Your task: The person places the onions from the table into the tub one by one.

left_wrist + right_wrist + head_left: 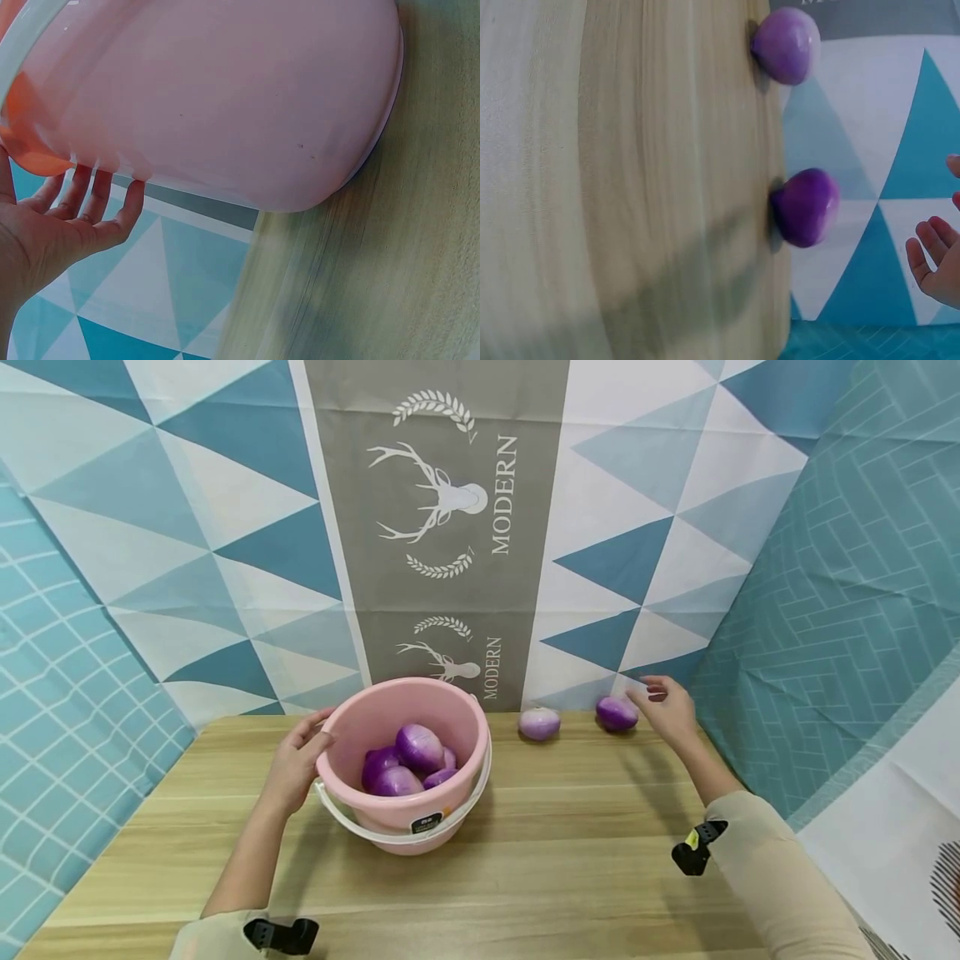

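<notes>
A pink bucket (416, 693) with a white handle (405, 838) stands on the wooden table and has several purple onions (420, 747) inside. My left hand (298, 764) holds it at the left of the rim, and in the left wrist view its bent fingers (97, 199) rest against the outer wall. At the back edge of the table lie a paler onion (539, 724) and a darker purple onion (617, 713). Just right of the darker one my right hand (666, 710) hovers with loosely bent fingers, holding nothing; in the right wrist view a gap separates them.
The wooden table (540, 860) ends at a patterned cloth backdrop (450, 585) right behind the bucket and the two loose onions. Blue tile-pattern sheets flank it, one at the left (67, 693) and a darker one at the right (840, 610).
</notes>
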Demonstrator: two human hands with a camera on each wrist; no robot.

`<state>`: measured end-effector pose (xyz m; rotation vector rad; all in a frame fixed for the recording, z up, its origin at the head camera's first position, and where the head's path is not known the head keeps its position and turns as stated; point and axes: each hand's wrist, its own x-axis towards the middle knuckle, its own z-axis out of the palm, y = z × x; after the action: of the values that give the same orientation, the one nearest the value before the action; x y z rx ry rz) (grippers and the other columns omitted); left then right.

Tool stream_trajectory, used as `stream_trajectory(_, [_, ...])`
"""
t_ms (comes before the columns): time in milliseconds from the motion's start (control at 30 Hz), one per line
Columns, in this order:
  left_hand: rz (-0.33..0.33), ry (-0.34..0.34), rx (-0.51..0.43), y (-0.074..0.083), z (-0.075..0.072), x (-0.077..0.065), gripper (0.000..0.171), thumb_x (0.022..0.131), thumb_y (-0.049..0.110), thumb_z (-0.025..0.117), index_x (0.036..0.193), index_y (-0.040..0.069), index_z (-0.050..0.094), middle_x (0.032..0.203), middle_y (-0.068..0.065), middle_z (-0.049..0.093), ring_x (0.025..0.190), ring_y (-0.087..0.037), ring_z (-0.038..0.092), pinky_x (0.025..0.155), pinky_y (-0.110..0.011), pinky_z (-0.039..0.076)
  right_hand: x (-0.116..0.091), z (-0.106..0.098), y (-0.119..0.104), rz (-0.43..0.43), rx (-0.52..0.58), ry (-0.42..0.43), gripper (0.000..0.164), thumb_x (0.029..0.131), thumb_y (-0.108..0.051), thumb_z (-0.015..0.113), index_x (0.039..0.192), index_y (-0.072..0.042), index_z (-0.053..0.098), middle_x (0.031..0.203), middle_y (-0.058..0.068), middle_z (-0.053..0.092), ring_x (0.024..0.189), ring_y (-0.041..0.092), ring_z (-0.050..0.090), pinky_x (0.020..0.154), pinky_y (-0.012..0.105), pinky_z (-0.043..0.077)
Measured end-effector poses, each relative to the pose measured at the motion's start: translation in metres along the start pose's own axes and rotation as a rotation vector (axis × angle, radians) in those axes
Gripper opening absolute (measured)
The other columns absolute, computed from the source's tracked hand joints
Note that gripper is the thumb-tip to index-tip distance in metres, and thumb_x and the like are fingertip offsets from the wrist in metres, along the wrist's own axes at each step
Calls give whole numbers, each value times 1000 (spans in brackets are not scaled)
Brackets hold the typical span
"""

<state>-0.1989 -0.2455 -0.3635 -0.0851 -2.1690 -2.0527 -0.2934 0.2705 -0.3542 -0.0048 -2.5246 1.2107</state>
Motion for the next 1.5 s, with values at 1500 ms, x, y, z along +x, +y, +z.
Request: stream_trajectory(1500, [-13,30,-14,-2,1,-1,44,93,7,46,136,-1,38,93,8,56,84,-4,59,69,-20,54,19,57,49,91,-163,-138,62,87,-20,63,135,8,35,135,35,39,125,49,37,106,57,30])
